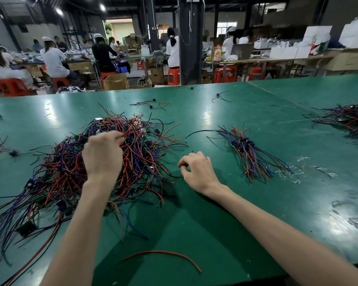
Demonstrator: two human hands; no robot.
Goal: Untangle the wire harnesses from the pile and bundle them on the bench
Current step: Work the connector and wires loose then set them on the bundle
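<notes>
pile (66, 172): big red/blue/black tangle, left-centre on green bench (225, 219)
left hand (102, 156): over the pile, fingertips pinching wires near its top
right hand (196, 169): just right of pile, fingers curled in, can't tell if holding anything
sorted bunch (246, 149): further right, apart from pile
stray red wire (163, 253): near front edge

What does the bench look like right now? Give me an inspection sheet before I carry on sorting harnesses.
Surface: glossy green bench, scuffed at right.
Job's things: tangled pile of red, blue and black wire harnesses at left; fanned sorted bundle at right, apart from it.
Clutter: loose red wire near front edge; clear plastic scraps; second wire heap far right.
Grips: left grip pinches wires atop the pile; right grip loosely curled, holding nothing.
Cables: stray harnesses near far edge.
Surroundings: seated workers on red stools at other benches.
</notes>
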